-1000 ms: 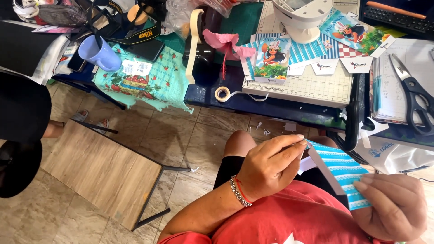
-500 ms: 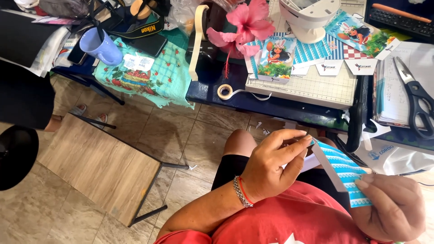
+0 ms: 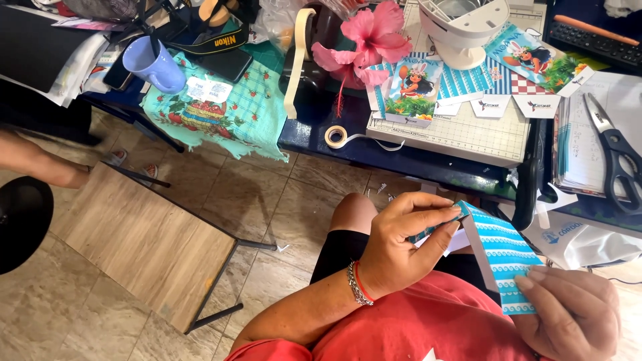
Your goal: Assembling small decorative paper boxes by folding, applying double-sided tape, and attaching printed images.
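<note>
Over the lap, the right hand (image 3: 575, 311) pinches the lower end of a blue patterned paper cutout (image 3: 505, 257) with white wavy bands, its fingers (image 3: 535, 277) closed flat on the paper's near corner. The left hand (image 3: 401, 247) grips the cutout's upper end, thumb and fingers (image 3: 435, 200) closed around a folded edge; a bracelet (image 3: 358, 284) sits on that wrist. The cutout is held in the air between both hands, above the knee and a red shirt (image 3: 414, 327), just short of the counter's near edge.

On the tiled floor to the left lies a wooden board on a dark metal frame (image 3: 140, 247), and another person's bare arm (image 3: 40, 164) reaches in from the left edge.

Along the counter's near edge (image 3: 401, 157) lies a small roll of tape (image 3: 336, 136) with a loose tail, and just beyond it a gridded cutting mat (image 3: 461, 134). On the mat stand a small printed box with a cartoon figure (image 3: 416, 90) and flat blue striped cutouts. Toward the right edge, black-handled scissors (image 3: 615, 157) rest on a stack of paper. At the left corner a green cloth with fruit print (image 3: 221, 113) hangs over the edge, with a pale blue mug (image 3: 155, 65) behind it. Farther back are a pink flower (image 3: 371, 37) and a white machine (image 3: 465, 27).
</note>
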